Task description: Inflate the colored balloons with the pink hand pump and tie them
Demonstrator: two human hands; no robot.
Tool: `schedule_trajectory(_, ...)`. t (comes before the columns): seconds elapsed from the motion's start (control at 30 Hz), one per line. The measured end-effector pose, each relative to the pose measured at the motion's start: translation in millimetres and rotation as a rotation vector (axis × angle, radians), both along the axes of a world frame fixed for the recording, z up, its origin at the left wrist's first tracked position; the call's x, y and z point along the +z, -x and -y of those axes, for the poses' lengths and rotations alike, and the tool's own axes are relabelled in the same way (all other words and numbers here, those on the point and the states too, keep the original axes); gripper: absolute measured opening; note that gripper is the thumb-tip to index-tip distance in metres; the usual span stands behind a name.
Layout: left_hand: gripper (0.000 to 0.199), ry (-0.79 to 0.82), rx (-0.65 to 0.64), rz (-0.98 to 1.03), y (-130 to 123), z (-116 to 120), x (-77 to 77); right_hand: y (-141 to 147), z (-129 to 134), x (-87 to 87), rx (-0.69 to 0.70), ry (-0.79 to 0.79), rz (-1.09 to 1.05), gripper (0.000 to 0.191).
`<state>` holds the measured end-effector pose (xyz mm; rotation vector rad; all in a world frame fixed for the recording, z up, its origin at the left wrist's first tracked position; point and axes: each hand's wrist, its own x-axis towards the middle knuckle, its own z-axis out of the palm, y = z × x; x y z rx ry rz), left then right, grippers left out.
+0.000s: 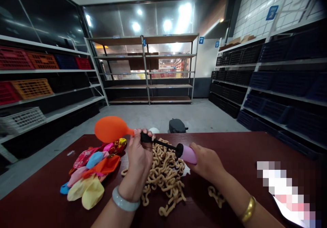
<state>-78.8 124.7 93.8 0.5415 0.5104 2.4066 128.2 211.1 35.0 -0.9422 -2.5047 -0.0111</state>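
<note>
An orange balloon, partly inflated, points off to the left from my left hand. Those fingers are closed around its neck and the black nozzle end of a hand pump. My right hand is wrapped around the pump's lilac barrel. Between the hands the pump's thin black rod is drawn out. Below them lies a heap of tan, twisted, curly pieces; I cannot tell what they are. Left of my left wrist is a pile of flat, colourful balloons.
The dark red table carries a few loose tan pieces near my right forearm. A blurred-out white item lies at the right. Beyond the table, a dark grey object is on the floor. Shelves with crates line the room.
</note>
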Motion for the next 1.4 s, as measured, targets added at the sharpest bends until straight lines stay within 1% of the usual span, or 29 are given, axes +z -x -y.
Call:
schedule_trajectory(0.1,0.016,0.029,-0.052,-0.001,-24,1,-6.5,5,9,4.4,0.006,0.012,-0.013,0.033)
schedule_trajectory(0.23,0.015,0.081,-0.149,-0.005,-49,1,-20.2,11,16,3.8,0.012,0.037,-0.014,0.031)
schedule_trajectory(0.33,0.016,0.129,-0.158,0.005,-58,-1,-26.6,13,20,3.2,0.006,0.038,-0.017,0.031)
schedule_trajectory(0.43,0.018,0.119,-0.16,0.01,-57,-2,-25.9,13,21,4.7,0.016,0.041,-0.02,0.03)
schedule_trajectory(0.5,0.019,0.112,-0.148,0.013,-50,-3,-22.3,13,21,5.8,0.026,0.05,-0.024,0.029)
schedule_trajectory(0.57,0.018,0.11,-0.11,0.015,-36,-4,-17.1,13,18,6.2,0.029,0.057,-0.026,0.031)
schedule_trajectory(0.7,0.011,0.091,-0.025,0.03,6,-2,-4.3,7,7,2.8,0.036,0.059,-0.019,0.034)
schedule_trajectory(0.8,0.012,0.072,0.018,0.036,33,2,4.5,2,-2,-1.6,0.046,0.057,-0.019,0.032)
schedule_trajectory(0.87,0.013,0.069,0.024,0.033,42,4,8.1,0,-6,-3.8,0.044,0.055,-0.018,0.033)
schedule_trajectory(0.93,0.013,0.054,0.028,0.02,43,4,8.9,-2,-7,-4.7,0.042,0.054,-0.013,0.034)
schedule_trajectory(1.03,0.018,0.021,0.047,0.004,36,0,4.8,-3,-7,-3.8,0.04,0.062,-0.001,0.032)
schedule_trajectory(1.13,0.022,0.019,0.034,-0.003,18,-5,-3.6,-2,-4,-1.8,0.031,0.084,0.019,0.032)
schedule_trajectory(1.27,0.022,0.063,-0.037,-0.009,-17,-9,-16.4,3,6,0.1,0.028,0.118,0.032,0.034)
schedule_trajectory(1.4,0.019,0.076,-0.15,-0.025,-50,-8,-26.4,9,14,1.2,0.027,0.14,0.008,0.032)
